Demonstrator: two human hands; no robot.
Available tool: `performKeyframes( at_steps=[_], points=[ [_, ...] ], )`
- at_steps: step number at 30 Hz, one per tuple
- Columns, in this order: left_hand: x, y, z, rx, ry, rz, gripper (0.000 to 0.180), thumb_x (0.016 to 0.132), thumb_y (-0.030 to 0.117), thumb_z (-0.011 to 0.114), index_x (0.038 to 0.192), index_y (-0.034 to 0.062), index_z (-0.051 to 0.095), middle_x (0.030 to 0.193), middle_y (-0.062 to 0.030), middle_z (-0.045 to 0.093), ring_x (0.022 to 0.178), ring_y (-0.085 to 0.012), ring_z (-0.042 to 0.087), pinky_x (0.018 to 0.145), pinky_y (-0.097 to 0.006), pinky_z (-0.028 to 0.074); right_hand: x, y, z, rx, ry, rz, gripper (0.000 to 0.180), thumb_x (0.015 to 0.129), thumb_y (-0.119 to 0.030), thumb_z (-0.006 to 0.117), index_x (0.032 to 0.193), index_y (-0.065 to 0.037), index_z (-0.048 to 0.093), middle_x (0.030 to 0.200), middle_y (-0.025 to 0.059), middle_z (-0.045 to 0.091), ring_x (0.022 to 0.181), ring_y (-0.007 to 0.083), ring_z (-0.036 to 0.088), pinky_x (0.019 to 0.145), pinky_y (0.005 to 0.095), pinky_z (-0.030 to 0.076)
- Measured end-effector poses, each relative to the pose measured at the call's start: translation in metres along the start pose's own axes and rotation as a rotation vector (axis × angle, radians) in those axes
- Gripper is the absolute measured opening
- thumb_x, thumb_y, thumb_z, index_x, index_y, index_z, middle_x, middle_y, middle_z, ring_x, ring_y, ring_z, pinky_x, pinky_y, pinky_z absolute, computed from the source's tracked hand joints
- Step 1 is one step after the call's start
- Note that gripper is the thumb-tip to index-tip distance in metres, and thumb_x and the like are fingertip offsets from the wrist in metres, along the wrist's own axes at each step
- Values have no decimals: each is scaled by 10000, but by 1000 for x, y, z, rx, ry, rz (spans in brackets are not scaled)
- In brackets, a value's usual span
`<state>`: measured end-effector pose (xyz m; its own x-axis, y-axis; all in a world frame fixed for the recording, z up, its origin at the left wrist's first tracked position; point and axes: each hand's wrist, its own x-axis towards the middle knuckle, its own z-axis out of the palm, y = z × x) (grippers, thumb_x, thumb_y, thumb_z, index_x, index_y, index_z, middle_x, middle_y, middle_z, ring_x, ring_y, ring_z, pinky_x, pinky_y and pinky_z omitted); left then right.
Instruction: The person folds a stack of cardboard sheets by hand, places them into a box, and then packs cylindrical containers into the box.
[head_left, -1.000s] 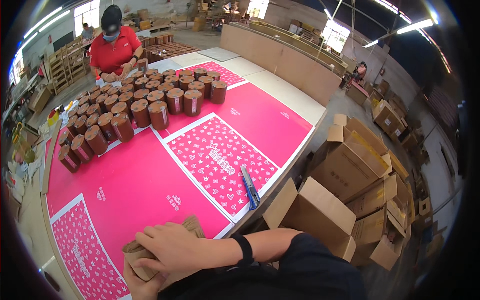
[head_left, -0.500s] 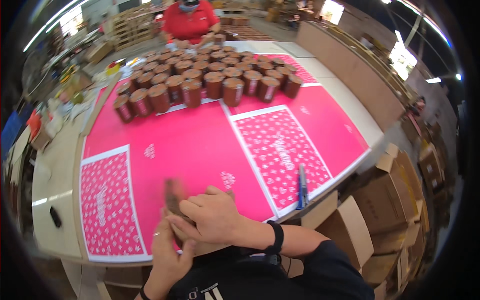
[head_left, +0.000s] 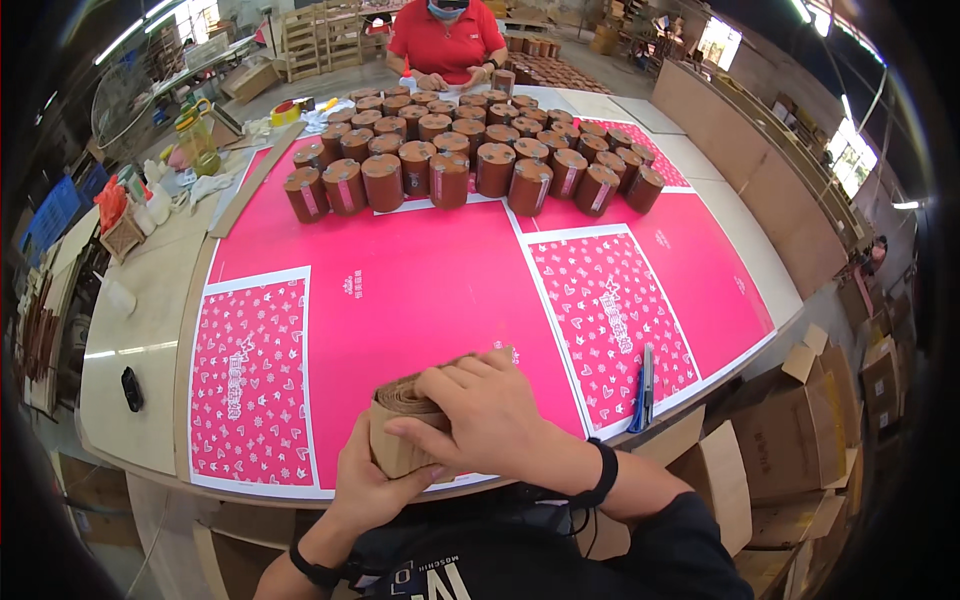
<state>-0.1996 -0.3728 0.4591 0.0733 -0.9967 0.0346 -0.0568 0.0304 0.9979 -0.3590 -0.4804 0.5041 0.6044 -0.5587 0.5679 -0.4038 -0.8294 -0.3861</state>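
At the near edge of the table I hold a roll of brown paper (head_left: pixel 396 442), its wound layers showing at the top. My left hand (head_left: pixel 368 488) is closed around its lower side, the thumb pressed along the front. Over the top right lies my right hand (head_left: pixel 488 412), fingers bent and gripping the roll, its thumb across the front. A brown end of the paper (head_left: pixel 494 357) sticks out beyond the right knuckles. To the right of my hands a blue and grey box cutter (head_left: pixel 643 392) rests on the pink printed sheet (head_left: pixel 610 290).
Several reddish-brown cylinders (head_left: pixel 448 180) stand grouped on the far half of the table. Behind them a person in a red shirt (head_left: pixel 447 38) has both hands near the far edge. A black object (head_left: pixel 132 389) lies at left. Open cardboard boxes (head_left: pixel 765 425) stand on the right.
The view has shifted, so the table and cylinders appear lower and farther right. The paper roll, blurred before, now shows clearly in both hands. The person's hands have come lower behind the cylinders.
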Motion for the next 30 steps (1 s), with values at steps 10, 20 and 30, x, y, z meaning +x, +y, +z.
performKeyframes(
  at_steps=[10, 20, 30],
  points=[
    [-1, -22, -10, -467, -397, -291, 994, 840, 421, 807, 1529, -3, 231, 1453, -137, 443, 1369, -245, 442, 1127, -416, 391, -21, 0, 4, 538, -110, 443, 461, 1026, -397, 563, 794, -4, 631, 648, 87, 600, 612, 202, 598, 616, 351, 457],
    [3, 39, -17, 761, -136, 551, 1248, 701, 536, 885, 1576, 6, 171, 1575, -329, 234, 1456, -516, 270, 1142, -552, 325, -4, 18, 4, 1083, -188, 826, 411, 1055, -371, 544, 913, -12, 684, 777, 1, 654, 712, 63, 601, 634, 266, 498],
    [15, 60, -32, 983, 4, 367, 645, 804, 76, 662, 1402, -19, 438, 1133, -278, 654, 953, -418, 690, 730, -442, 573, -15, 48, 23, 1501, -87, 1230, 514, 1025, -489, 530, 1227, -23, 611, 1150, 127, 667, 1054, 210, 655, 901, 360, 529]
  ],
)
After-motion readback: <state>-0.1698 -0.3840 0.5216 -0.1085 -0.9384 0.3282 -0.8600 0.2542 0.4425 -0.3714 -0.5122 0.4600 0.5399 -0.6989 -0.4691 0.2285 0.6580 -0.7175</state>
